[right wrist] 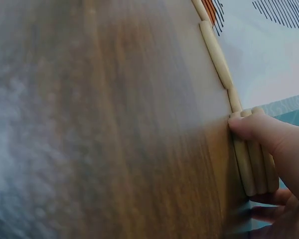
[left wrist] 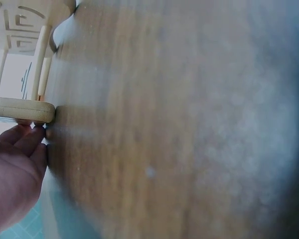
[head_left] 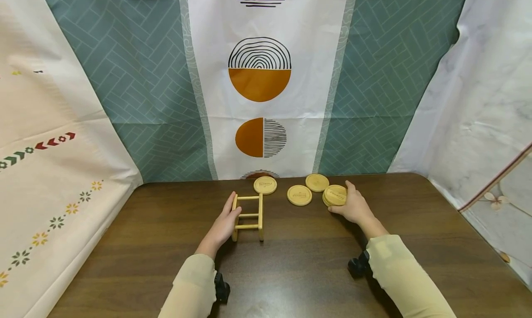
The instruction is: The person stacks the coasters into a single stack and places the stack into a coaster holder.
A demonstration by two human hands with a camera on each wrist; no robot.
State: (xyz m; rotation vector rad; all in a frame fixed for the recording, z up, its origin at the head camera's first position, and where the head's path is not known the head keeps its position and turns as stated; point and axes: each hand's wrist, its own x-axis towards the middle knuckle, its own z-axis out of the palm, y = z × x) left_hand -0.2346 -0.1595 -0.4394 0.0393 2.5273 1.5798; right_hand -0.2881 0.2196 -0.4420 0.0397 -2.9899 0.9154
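Observation:
My left hand (head_left: 219, 228) grips the left side of a small wooden coaster holder (head_left: 261, 214), thumb over its side and fingers along the outside. In the left wrist view the holder (left wrist: 21, 107) shows round rails and a cut-out end panel, and it stands on the table. My right hand (head_left: 356, 207) holds a short stack of round wooden coasters (head_left: 335, 195) by its edges. Three layers of this stack (right wrist: 254, 159) appear in the right wrist view, with the thumb on the near side and the fingers on the far side.
Single round coasters lie flat near the table's back edge: one (head_left: 265, 185) behind the holder, one (head_left: 299, 195) mid-table and one (head_left: 317, 183) beside the stack. A patterned cloth (head_left: 166, 101) hangs behind the brown wooden table (head_left: 291, 262). More cloth hangs at both sides.

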